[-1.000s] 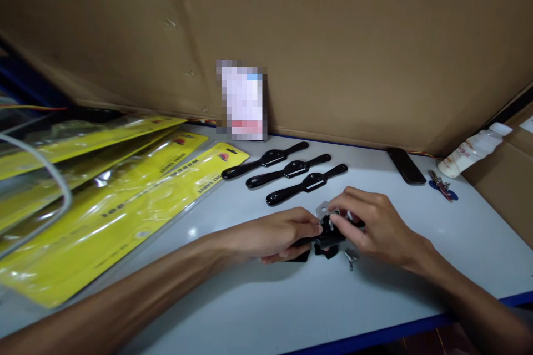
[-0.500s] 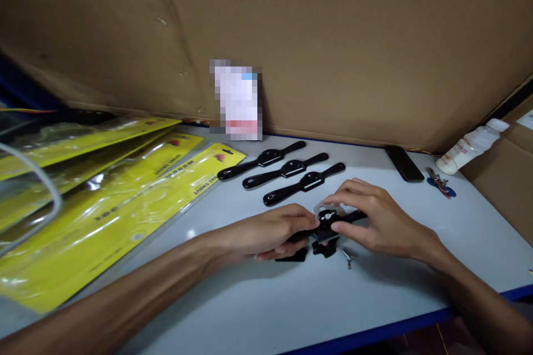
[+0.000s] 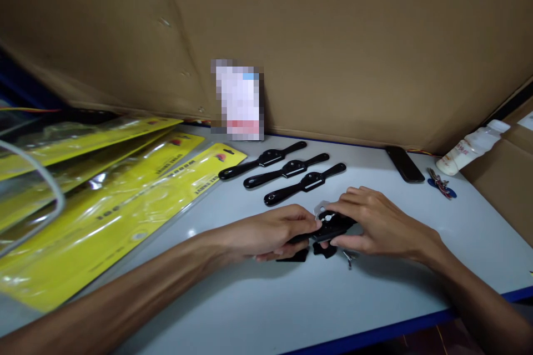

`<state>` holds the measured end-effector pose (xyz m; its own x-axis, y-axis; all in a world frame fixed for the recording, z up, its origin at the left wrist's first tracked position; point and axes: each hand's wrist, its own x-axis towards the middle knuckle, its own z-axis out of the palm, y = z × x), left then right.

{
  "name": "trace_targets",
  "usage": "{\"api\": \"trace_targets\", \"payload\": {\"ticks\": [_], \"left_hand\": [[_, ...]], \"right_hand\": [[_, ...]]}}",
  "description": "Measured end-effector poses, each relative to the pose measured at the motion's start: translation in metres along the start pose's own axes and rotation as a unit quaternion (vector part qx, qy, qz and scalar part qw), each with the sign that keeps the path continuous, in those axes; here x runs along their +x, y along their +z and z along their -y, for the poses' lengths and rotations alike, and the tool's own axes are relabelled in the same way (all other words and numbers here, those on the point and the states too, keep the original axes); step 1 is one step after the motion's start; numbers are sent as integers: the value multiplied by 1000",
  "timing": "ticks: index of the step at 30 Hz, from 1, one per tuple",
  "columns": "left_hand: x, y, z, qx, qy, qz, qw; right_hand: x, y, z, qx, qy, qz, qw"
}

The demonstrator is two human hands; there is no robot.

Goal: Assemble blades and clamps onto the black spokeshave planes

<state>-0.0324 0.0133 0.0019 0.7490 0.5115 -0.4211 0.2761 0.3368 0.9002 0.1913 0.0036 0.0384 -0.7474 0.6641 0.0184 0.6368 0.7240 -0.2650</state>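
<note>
My left hand (image 3: 272, 230) and my right hand (image 3: 375, 222) both grip a black spokeshave (image 3: 331, 226) just above the white table (image 3: 250, 299). A small silver blade plate (image 3: 320, 208) pokes up between my fingertips. Under the tool lie two small black parts (image 3: 322, 250) and a silver wing screw (image 3: 348, 258). Three more black spokeshaves (image 3: 306, 183) lie side by side a little beyond my hands.
Yellow plastic packages (image 3: 125, 199) are stacked at the left. A cardboard wall (image 3: 333, 39) backs the table, with a blurred card (image 3: 238, 101) leaning on it. A black phone (image 3: 403, 164), keys (image 3: 440, 184) and a white bottle (image 3: 470, 147) lie at the far right.
My right hand has shifted its fingers over the spokeshave's middle, lowering it slightly. The view has drifted a little; the left hand keeps its grip.
</note>
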Motion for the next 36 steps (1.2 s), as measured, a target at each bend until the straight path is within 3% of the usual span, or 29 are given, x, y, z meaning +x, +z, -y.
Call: {"api": "trace_targets", "payload": {"ticks": [7,13,18,25,32,36], "left_hand": [[2,0,2,-2,3,1,1000],[1,-1,3,21,-16,-6,1000],[0,1,1,44,3,12,999],[4,0,5,24,12,24,999],[4,-2,4,-13,12,25,1000],[4,-1,4,-18,15,18,1000]], "right_hand": [[-1,-2,1,28,9,13,999],[-1,2,1,75,19,-116,990],[4,15,8,1,87,-179,980],[7,31,17,-67,129,-127,981],[1,16,14,-42,46,-57,996],[-2,13,8,-11,31,-51,998]]}}
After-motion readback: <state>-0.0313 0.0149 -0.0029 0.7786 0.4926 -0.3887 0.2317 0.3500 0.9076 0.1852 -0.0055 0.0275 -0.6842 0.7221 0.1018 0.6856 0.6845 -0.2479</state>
